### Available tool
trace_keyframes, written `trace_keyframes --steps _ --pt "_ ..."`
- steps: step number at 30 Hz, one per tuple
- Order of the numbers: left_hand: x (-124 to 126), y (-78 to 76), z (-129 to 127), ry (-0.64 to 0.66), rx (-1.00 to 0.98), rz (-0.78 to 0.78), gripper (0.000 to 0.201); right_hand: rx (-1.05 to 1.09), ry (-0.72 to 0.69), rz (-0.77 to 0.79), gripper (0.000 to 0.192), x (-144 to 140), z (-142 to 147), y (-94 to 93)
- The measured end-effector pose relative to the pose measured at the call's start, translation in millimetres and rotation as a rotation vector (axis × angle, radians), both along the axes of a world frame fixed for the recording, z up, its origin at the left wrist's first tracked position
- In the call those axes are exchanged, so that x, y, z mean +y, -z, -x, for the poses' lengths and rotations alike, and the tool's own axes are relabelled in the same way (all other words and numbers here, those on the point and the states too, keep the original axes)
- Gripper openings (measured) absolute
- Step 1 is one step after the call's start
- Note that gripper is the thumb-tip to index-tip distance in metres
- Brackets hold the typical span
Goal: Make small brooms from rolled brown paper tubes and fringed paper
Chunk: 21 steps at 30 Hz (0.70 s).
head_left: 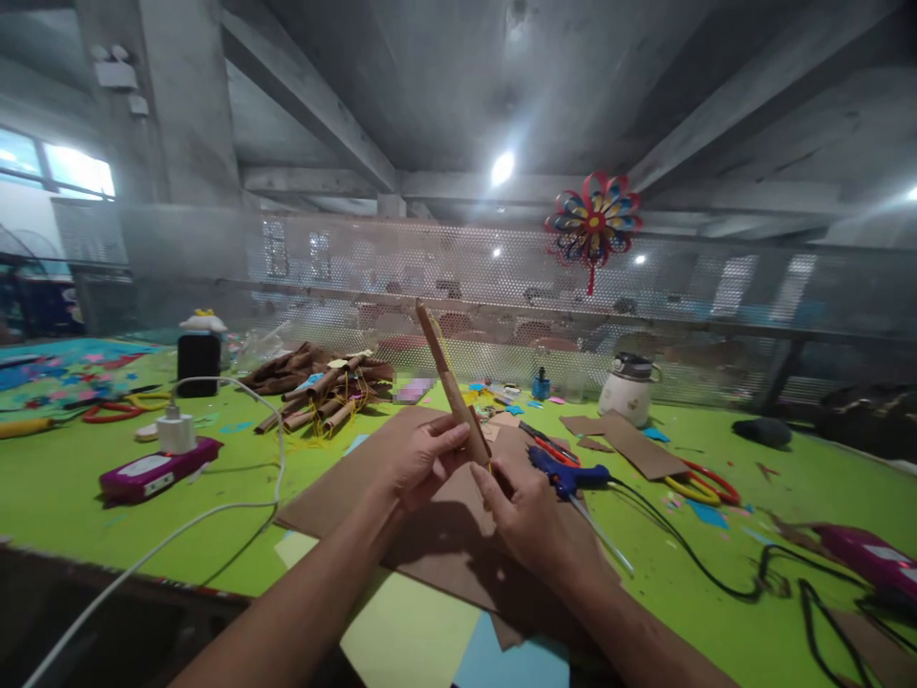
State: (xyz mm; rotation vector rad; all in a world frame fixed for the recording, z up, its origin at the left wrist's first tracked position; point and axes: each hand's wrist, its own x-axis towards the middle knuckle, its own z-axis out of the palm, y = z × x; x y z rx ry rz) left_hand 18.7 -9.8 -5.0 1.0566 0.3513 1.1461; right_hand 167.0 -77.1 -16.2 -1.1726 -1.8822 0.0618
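Note:
A slim tube of rolled brown paper (451, 387) stands tilted in front of me, leaning left at its top. A thin yellow string (438, 333) runs along its upper part. My left hand (430, 451) is closed around the tube's lower part, thumb in front. At the bottom end, my right hand (526, 506) pinches with thumb and fingers where a bit of yellow shows; its fingertips partly hide what they grip. Beneath both hands lies a large brown paper sheet (344, 487), with pale yellow paper (408, 626) and blue paper (512, 657) nearer me.
Right of my hands lies a blue glue gun (573, 473), its black cord trailing right. Beyond are scissors (706, 484) and a white jar (623, 394). Several paper tubes (340, 392) are piled back left. A purple power strip (161, 470) carries a white cable (279, 459).

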Motion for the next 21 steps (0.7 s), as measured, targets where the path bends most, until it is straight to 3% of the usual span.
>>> trace_keyframes --steps 5,13,21 --pt "0 0.0 -1 -0.043 -0.004 0.016 0.024 -0.056 0.034 0.075 0.028 -12 1 -14.3" --pt "-1 -2.0 1 -0.02 0.059 -0.022 0.02 0.018 -0.003 0.036 0.027 0 2 -1.4" --pt "-5 -4.9 7 0.019 0.074 -0.139 0.016 0.106 -0.075 0.117 0.032 -7 5 -8.4"
